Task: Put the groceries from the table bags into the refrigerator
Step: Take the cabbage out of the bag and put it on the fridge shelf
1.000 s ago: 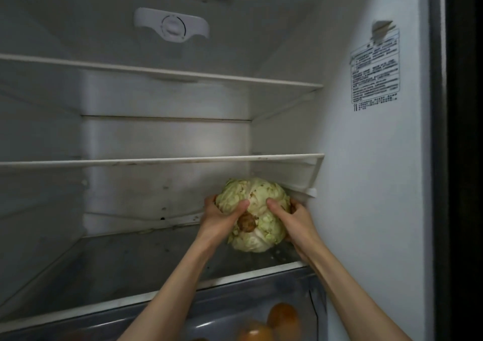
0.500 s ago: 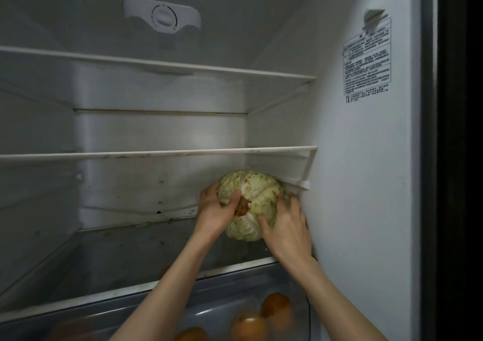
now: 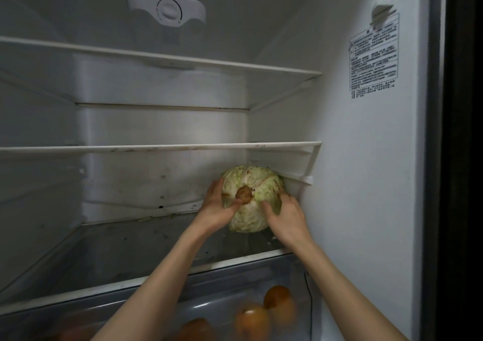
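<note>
Now, cabbage (image 3: 252, 199): on the lowest shelf (image 3: 109, 252), far right corner, stem end facing out (likely tucked aside to spare room).
Left hand (image 3: 218, 210): cupping its left flank.
Right hand (image 3: 286, 216): curled round its right side, steadying.

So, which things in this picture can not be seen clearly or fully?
All in the head view:
- Far side and underside of the cabbage: turned away, so contact with the glass shelf is unclear.
- Fingers of the left hand and right hand: partly behind the cabbage.
- Orange fruits in the drawer: blurred and cut by the bottom edge.
- Wall label: print too small to read.
</note>
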`<state>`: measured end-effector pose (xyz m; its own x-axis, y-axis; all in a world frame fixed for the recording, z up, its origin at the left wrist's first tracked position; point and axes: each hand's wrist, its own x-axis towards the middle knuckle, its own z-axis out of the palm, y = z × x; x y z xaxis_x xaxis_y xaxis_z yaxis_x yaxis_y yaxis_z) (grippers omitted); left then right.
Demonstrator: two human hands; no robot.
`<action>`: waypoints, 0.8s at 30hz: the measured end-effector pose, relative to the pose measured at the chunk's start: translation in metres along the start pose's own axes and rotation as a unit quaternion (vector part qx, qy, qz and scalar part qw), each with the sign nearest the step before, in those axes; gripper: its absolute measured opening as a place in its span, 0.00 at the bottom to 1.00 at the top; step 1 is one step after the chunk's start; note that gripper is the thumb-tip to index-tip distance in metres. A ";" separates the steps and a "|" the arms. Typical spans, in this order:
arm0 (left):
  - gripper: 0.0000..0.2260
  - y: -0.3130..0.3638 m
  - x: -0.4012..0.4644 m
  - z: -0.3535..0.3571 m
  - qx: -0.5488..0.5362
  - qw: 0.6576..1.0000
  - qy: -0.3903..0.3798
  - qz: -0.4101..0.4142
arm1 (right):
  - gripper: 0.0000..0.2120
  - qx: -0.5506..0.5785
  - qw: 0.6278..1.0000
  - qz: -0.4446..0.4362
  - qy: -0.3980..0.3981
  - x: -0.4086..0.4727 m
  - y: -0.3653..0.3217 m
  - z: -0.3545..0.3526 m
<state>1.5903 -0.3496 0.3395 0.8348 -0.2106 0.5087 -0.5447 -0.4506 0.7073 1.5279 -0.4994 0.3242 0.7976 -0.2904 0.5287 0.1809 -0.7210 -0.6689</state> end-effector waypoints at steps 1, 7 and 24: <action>0.32 0.001 -0.001 -0.001 0.004 1.000 -0.003 -0.002 | 0.28 0.002 1.000 -0.004 -0.003 -0.001 0.001 -0.002; 0.29 0.019 -0.031 -0.009 0.147 0.987 0.003 0.061 | 0.30 -0.033 0.998 -0.047 -0.017 -0.022 0.005 -0.010; 0.27 0.077 -0.325 -0.012 0.390 0.919 0.052 -0.014 | 0.31 -0.095 0.964 -0.197 -0.148 -0.249 -0.002 -0.075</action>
<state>1.2765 -0.3055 0.2345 0.8139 -0.1233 0.5677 -0.2658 -0.9480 0.1751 1.2859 -0.4730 0.2338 0.8228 0.2025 0.5310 0.4176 -0.8492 -0.3233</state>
